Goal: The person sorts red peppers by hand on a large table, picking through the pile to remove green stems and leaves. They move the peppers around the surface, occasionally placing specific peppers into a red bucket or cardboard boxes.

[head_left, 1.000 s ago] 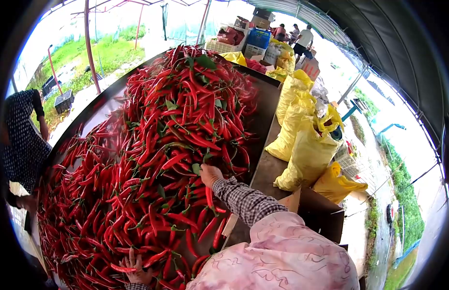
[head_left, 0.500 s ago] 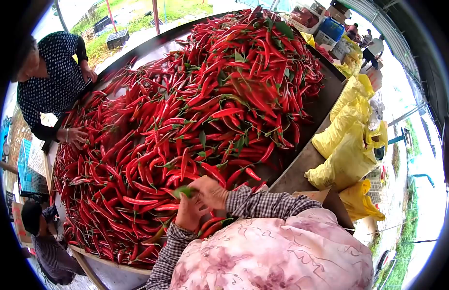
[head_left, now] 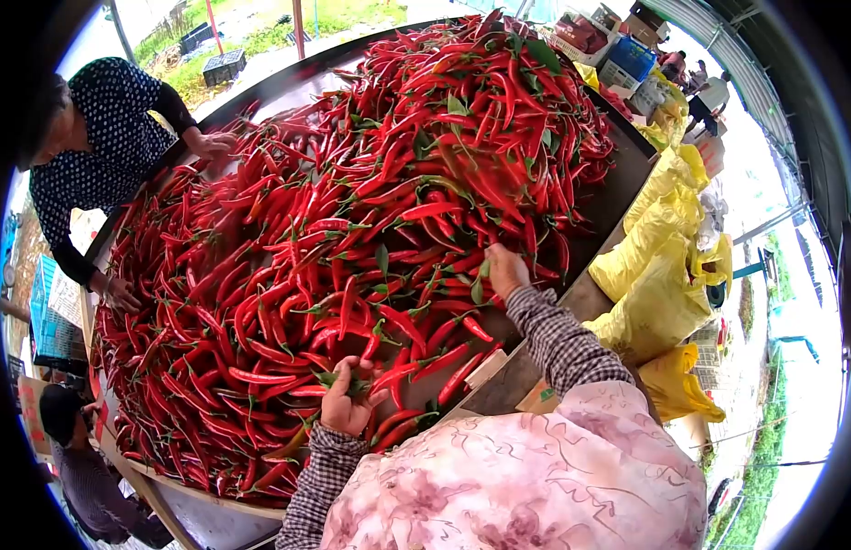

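Note:
A wide heap of red chilli peppers (head_left: 288,266), with green stems and some loose leaves, covers a big table. At the heap's near edge my left hand (head_left: 348,410) has its fingers curled around green leaves (head_left: 326,378). My right hand (head_left: 508,271) reaches over the right side of the heap. Its fingertips are pinched on a small green leaf (head_left: 484,269). Just below them another leaf (head_left: 477,291) lies among the peppers. Both of my forearms are in checked sleeves.
A person in a dotted top (head_left: 109,124) has both hands at the heap's left side. Another person (head_left: 91,477) is at lower left. Yellow sacks (head_left: 659,293) stand along the table's right board (head_left: 572,312). Blue crates (head_left: 57,316) are at the left.
My right hand has moved away from my left hand, up and right to the heap's right side. The person at left has lifted one hand over the peppers and lowered the other.

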Demonstrator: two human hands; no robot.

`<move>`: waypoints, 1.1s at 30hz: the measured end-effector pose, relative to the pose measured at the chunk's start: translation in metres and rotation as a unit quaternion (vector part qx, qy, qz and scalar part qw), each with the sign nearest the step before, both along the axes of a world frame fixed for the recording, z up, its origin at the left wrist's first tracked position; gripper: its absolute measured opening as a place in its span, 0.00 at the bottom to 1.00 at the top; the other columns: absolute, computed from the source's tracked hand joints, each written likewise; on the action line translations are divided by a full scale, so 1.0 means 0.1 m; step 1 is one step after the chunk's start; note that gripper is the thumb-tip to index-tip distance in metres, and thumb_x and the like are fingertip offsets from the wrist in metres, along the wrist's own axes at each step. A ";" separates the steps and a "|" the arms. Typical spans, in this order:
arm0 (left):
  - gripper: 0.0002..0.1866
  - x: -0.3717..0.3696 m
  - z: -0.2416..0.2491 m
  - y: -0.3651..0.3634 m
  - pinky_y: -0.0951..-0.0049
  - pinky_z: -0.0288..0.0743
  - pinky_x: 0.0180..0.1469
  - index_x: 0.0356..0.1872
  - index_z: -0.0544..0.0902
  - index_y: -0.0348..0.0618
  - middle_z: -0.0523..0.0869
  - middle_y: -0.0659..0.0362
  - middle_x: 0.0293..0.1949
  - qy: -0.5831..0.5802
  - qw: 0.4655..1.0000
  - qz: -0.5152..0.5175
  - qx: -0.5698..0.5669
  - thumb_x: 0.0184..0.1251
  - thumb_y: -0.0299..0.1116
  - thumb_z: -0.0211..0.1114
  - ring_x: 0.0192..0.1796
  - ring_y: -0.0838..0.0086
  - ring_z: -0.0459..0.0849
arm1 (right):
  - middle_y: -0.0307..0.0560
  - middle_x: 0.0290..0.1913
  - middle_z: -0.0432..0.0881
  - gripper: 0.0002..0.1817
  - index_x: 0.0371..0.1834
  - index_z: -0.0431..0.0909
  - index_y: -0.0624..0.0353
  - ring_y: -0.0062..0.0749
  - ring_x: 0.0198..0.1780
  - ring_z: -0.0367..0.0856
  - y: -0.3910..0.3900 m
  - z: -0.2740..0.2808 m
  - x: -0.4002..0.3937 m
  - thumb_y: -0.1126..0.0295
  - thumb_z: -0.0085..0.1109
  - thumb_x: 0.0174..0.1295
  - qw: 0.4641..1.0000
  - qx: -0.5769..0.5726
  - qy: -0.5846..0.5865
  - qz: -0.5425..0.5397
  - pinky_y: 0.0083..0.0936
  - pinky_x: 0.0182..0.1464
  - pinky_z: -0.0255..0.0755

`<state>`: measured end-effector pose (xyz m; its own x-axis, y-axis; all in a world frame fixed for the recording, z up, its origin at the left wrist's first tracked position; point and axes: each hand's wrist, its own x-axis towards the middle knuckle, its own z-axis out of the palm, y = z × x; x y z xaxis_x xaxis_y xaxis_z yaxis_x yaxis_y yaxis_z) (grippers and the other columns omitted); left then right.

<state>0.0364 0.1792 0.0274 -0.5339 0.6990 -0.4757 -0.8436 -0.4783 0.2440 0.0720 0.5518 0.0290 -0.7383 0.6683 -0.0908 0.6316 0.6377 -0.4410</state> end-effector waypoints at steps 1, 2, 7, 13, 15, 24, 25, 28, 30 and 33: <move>0.13 0.02 0.05 0.04 0.59 0.81 0.43 0.45 0.75 0.50 0.81 0.63 0.40 0.028 1.000 -0.015 0.001 0.74 0.44 0.45 0.46 0.67 0.81 | 0.58 0.32 0.78 0.11 0.40 0.73 0.58 0.55 0.37 0.75 -0.09 -0.17 0.01 0.62 0.47 0.66 0.995 0.018 0.081 0.052 0.42 0.39 0.69; 0.13 0.05 0.08 0.05 0.59 0.82 0.43 0.46 0.75 0.50 0.81 0.62 0.42 0.055 0.998 -0.030 0.002 0.75 0.43 0.45 0.47 0.67 0.81 | 0.60 0.27 0.76 0.11 0.33 0.73 0.59 0.56 0.32 0.76 -0.21 -0.35 0.04 0.63 0.45 0.67 0.981 0.036 0.160 0.103 0.45 0.33 0.68; 0.19 0.09 -0.15 0.08 0.57 0.78 0.49 0.50 0.73 0.38 0.81 0.51 0.45 0.019 0.992 -0.121 -0.027 0.73 0.45 0.47 0.44 0.62 0.81 | 0.57 0.37 0.74 0.10 0.39 0.70 0.61 0.53 0.40 0.74 -1.09 -0.25 0.06 0.65 0.47 0.67 0.969 -0.046 0.157 0.183 0.39 0.38 0.67; 0.27 0.12 -0.11 0.14 0.56 0.69 0.59 0.56 0.70 0.42 0.77 0.52 0.54 -0.069 0.979 -0.184 0.048 0.71 0.55 0.45 0.55 0.60 0.76 | 0.51 0.37 0.71 0.09 0.42 0.71 0.56 0.45 0.44 0.71 -2.16 -0.24 0.21 0.66 0.52 0.60 0.883 -0.081 0.215 0.409 0.39 0.46 0.66; 0.25 0.10 0.00 0.12 0.58 0.66 0.63 0.57 0.70 0.44 0.76 0.53 0.57 -0.076 0.975 -0.183 0.097 0.71 0.53 0.45 0.59 0.61 0.74 | 0.48 0.39 0.71 0.12 0.43 0.71 0.54 0.44 0.45 0.70 -2.22 0.01 0.20 0.65 0.55 0.58 0.848 -0.175 0.251 0.434 0.39 0.47 0.65; 0.14 -0.17 0.15 -0.07 0.62 0.72 0.58 0.53 0.72 0.42 0.78 0.54 0.49 0.102 0.989 -0.069 0.087 0.72 0.35 0.47 0.53 0.65 0.77 | 0.44 0.30 0.71 0.08 0.29 0.72 0.57 0.38 0.44 0.68 -2.58 0.52 -0.01 0.68 0.60 0.54 0.812 -0.099 0.352 0.456 0.39 0.58 0.58; 0.13 -0.26 0.07 -0.11 0.63 0.74 0.57 0.51 0.72 0.42 0.79 0.55 0.46 -0.006 0.986 -0.103 0.129 0.72 0.35 0.47 0.50 0.64 0.79 | 0.44 0.30 0.71 0.08 0.28 0.71 0.57 0.38 0.44 0.68 -2.57 0.52 0.00 0.68 0.60 0.54 0.788 -0.110 0.344 0.499 0.40 0.59 0.58; 0.12 -0.30 -0.07 -0.22 0.67 0.77 0.50 0.48 0.74 0.42 0.81 0.56 0.40 -0.041 0.988 -0.129 0.068 0.72 0.36 0.48 0.45 0.65 0.82 | 0.47 0.40 0.73 0.11 0.40 0.74 0.59 0.39 0.51 0.69 -2.44 0.52 0.03 0.73 0.60 0.53 0.746 -0.170 0.221 0.605 0.43 0.61 0.58; 0.09 -0.32 -0.36 -0.33 0.74 0.70 0.32 0.43 0.73 0.45 0.76 0.65 0.29 -0.092 0.965 -0.166 0.180 0.73 0.36 0.45 0.30 0.77 0.76 | 0.51 0.56 0.69 0.29 0.59 0.68 0.58 0.45 0.61 0.65 -2.38 0.67 0.16 0.76 0.62 0.49 0.779 -0.138 0.307 0.529 0.46 0.64 0.55; 0.07 -0.20 0.30 -0.40 0.82 0.56 0.17 0.35 0.74 0.43 0.68 0.69 0.20 0.105 0.980 -0.126 -0.114 0.69 0.35 0.55 0.17 0.84 0.65 | 0.52 0.71 0.52 0.48 0.71 0.51 0.52 0.50 0.73 0.45 -2.03 0.71 0.09 0.72 0.66 0.43 0.885 -0.060 0.216 0.407 0.55 0.70 0.40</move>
<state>0.0166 0.1388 0.0575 -0.4611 0.7089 -0.5337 -0.8477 -0.1740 0.5012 0.0806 0.3487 0.1003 -0.9541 -0.0959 0.2837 -0.2599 0.7358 -0.6254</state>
